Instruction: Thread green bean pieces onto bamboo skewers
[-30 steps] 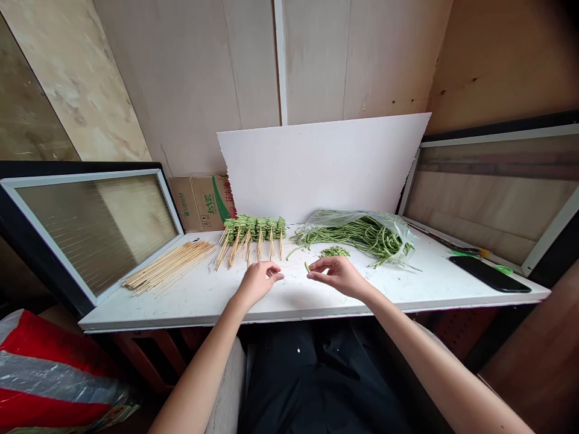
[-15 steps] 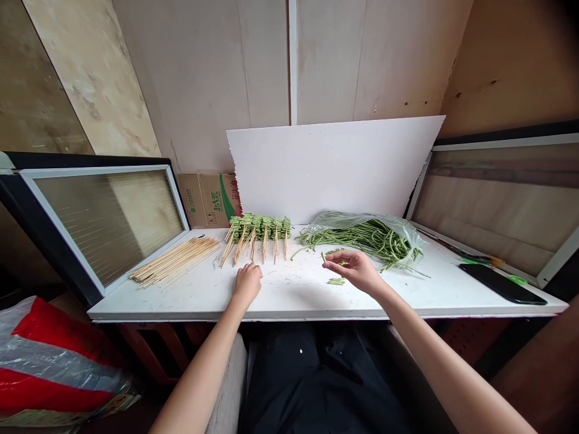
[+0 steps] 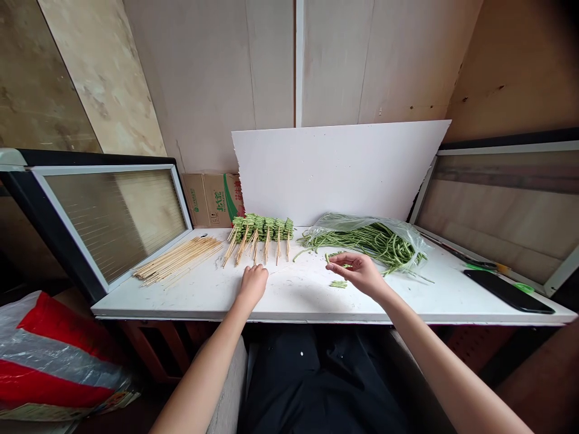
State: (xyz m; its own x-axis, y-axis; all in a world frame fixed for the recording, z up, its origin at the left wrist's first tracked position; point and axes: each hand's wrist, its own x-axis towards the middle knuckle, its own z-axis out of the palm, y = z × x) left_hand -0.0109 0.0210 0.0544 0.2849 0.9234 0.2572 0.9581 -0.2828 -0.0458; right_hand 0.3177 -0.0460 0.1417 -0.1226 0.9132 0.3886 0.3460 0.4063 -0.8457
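Note:
My left hand point(image 3: 254, 283) is closed in a loose fist above the white table; whatever its fingers hold, if anything, is hidden. Just beyond it lie stacked skewers threaded with cut green beans point(image 3: 266, 226), their bare sticks pointing toward me. My right hand point(image 3: 358, 272) pinches a short piece of green bean point(image 3: 327, 257) between thumb and fingertips. Under and beside that hand are more cut bean pieces point(image 3: 338, 284), partly covered by the fingers. Behind it, long uncut beans point(image 3: 375, 238) spill from a clear plastic bag point(image 3: 409, 232).
A pile of bare bamboo skewers point(image 3: 178, 259) lies at the left of the table point(image 3: 298, 310). A black phone point(image 3: 506, 292) and green-handled scissors point(image 3: 523, 288) are at the right. A white board point(image 3: 344, 172) and a cardboard box point(image 3: 210, 199) stand behind.
The whole view has shifted slightly. My left hand has moved a little to the right relative to the skewers; my right hand keeps its pinch on the bean piece.

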